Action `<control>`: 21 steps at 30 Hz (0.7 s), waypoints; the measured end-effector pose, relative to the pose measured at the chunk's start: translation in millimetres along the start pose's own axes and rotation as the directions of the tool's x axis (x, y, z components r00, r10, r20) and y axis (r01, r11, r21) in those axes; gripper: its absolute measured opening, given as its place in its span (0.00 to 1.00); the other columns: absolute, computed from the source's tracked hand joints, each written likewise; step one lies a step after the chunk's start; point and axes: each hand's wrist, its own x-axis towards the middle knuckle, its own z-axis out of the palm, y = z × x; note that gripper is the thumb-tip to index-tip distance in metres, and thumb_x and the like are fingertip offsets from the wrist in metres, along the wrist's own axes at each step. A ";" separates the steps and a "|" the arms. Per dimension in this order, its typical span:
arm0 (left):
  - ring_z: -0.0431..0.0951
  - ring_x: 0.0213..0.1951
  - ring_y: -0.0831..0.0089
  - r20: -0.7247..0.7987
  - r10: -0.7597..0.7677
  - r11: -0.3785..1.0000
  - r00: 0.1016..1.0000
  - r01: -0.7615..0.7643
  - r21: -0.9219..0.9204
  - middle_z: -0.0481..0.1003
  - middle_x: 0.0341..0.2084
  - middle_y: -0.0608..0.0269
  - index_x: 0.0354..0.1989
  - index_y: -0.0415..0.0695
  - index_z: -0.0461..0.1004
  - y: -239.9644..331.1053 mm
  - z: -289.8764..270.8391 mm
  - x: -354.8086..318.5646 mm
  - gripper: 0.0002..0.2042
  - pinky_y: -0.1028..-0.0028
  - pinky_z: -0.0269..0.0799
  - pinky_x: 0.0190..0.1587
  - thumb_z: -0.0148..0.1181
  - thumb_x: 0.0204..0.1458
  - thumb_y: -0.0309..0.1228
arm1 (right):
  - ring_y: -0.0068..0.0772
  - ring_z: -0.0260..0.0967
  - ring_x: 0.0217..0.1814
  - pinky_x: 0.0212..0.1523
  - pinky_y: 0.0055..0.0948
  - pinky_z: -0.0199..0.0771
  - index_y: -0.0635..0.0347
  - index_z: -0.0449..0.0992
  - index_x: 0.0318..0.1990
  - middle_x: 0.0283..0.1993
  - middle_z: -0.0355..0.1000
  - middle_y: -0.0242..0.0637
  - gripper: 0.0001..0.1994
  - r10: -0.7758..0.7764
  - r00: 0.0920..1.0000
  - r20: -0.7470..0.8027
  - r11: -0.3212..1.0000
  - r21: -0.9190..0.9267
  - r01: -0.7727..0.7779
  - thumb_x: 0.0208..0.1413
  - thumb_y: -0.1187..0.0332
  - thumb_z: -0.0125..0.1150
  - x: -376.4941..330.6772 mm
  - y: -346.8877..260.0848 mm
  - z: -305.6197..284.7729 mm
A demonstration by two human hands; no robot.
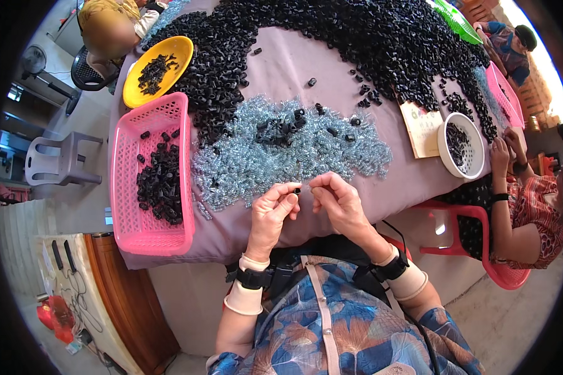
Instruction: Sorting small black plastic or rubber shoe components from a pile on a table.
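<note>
My left hand [273,211] pinches a small black plastic part [297,190] between thumb and fingertips, just above the table's near edge. Close beside it, my right hand [343,205] has its thumb and fingers pressed together; whatever is between them is too small to make out. Right behind both hands spreads a heap of small, shiny, pale blue coil-like pieces [244,165]. Several loose black parts [281,133] lie on top of that heap. To the left, a pink plastic basket [120,181] holds more of the black parts.
A large mound of black parts [331,20] covers the far side of the cloth-covered table [281,59]. A yellow bowl [131,87], a white basket [478,150] and a booklet [422,134] stand around the edges. At the right a person [525,219] sits on a red chair [485,240].
</note>
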 end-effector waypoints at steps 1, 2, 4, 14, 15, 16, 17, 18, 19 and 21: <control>0.69 0.25 0.84 0.002 0.012 1.000 1.000 -0.012 0.028 0.71 0.26 0.69 0.43 0.38 0.74 0.3 0.7 0.1 0.10 0.85 0.65 0.28 0.56 0.54 0.25 | 0.17 0.65 0.25 0.26 0.18 0.66 0.65 0.70 0.38 0.26 0.67 0.31 0.04 -0.025 1.000 0.005 0.999 -0.046 0.025 0.56 0.78 0.50 0.9 -1.8 0.7; 0.69 0.25 0.85 0.003 0.024 0.998 1.000 -0.024 0.056 0.70 0.26 0.71 0.43 0.39 0.75 0.4 1.1 0.1 0.10 0.85 0.65 0.27 0.56 0.53 0.25 | 0.17 0.65 0.25 0.26 0.18 0.66 0.65 0.70 0.38 0.26 0.67 0.31 0.04 -0.026 1.000 0.006 0.999 -0.047 0.027 0.56 0.78 0.50 1.1 -2.9 2.1; 0.69 0.25 0.85 0.014 0.040 0.996 0.999 -0.041 0.082 0.70 0.27 0.71 0.43 0.38 0.75 -0.7 0.4 -0.1 0.09 0.85 0.65 0.27 0.56 0.53 0.24 | 0.21 0.66 0.24 0.25 0.21 0.66 0.65 0.70 0.37 0.28 0.66 0.34 0.04 -0.134 0.990 0.032 0.978 -0.155 0.138 0.55 0.79 0.51 2.7 -3.5 5.1; 0.66 0.23 0.84 0.063 0.020 0.980 0.998 -0.032 0.198 0.69 0.22 0.70 0.42 0.37 0.75 6.4 3.8 2.4 0.09 0.84 0.62 0.26 0.52 0.55 0.23 | 0.32 0.68 0.26 0.27 0.28 0.69 0.64 0.70 0.36 0.30 0.66 0.41 0.05 -0.482 0.861 0.166 0.742 -0.445 0.501 0.51 0.80 0.53 10.0 -9.4 3.0; 0.66 0.23 0.84 0.075 0.025 0.980 0.997 -0.039 0.196 0.69 0.22 0.70 0.42 0.37 0.75 7.4 4.8 3.5 0.09 0.84 0.62 0.26 0.52 0.55 0.23 | 0.30 0.69 0.26 0.26 0.26 0.69 0.64 0.70 0.35 0.29 0.67 0.40 0.04 -0.351 0.930 0.106 0.855 -0.370 0.365 0.51 0.79 0.54 9.0 -10.2 2.2; 0.66 0.22 0.84 0.063 -0.001 0.982 0.998 -0.011 0.190 0.69 0.21 0.70 0.42 0.37 0.75 9.0 5.4 3.0 0.09 0.84 0.62 0.26 0.52 0.55 0.23 | 0.28 0.69 0.25 0.26 0.25 0.69 0.65 0.71 0.35 0.28 0.68 0.39 0.04 -0.207 0.977 0.058 0.935 -0.281 0.215 0.51 0.78 0.55 7.6 -11.2 1.5; 0.66 0.22 0.84 0.053 -0.028 0.983 0.998 0.018 0.183 0.70 0.21 0.70 0.42 0.37 0.75 9.8 5.3 2.2 0.09 0.84 0.62 0.26 0.51 0.56 0.23 | 0.28 0.69 0.25 0.26 0.25 0.69 0.65 0.71 0.35 0.28 0.68 0.39 0.04 -0.216 0.975 0.048 0.931 -0.290 0.221 0.51 0.78 0.55 6.9 -10.0 1.9; 0.66 0.21 0.84 0.056 -0.016 0.981 0.998 0.005 0.192 0.70 0.21 0.69 0.42 0.37 0.74 8.3 4.0 1.9 0.08 0.84 0.62 0.25 0.51 0.56 0.24 | 0.26 0.69 0.25 0.25 0.24 0.69 0.65 0.71 0.34 0.26 0.69 0.38 0.03 -0.130 0.990 0.045 0.969 -0.207 0.137 0.51 0.78 0.56 6.9 -7.8 2.9; 0.66 0.21 0.84 0.071 -0.008 0.982 0.997 -0.006 0.189 0.70 0.21 0.69 0.42 0.37 0.74 7.0 3.0 1.0 0.08 0.84 0.62 0.25 0.51 0.56 0.24 | 0.23 0.69 0.24 0.25 0.22 0.69 0.66 0.72 0.33 0.25 0.70 0.37 0.03 -0.044 0.998 0.051 0.992 -0.120 0.050 0.51 0.77 0.56 6.8 -7.3 4.5; 0.66 0.21 0.86 0.027 -0.052 0.994 0.998 0.050 0.098 0.71 0.20 0.70 0.42 0.38 0.74 5.0 1.0 -0.5 0.08 0.85 0.62 0.25 0.53 0.55 0.25 | 0.21 0.68 0.24 0.24 0.21 0.69 0.66 0.73 0.32 0.25 0.70 0.35 0.02 -0.040 0.999 0.024 0.994 -0.098 0.042 0.52 0.77 0.57 5.3 -7.7 7.9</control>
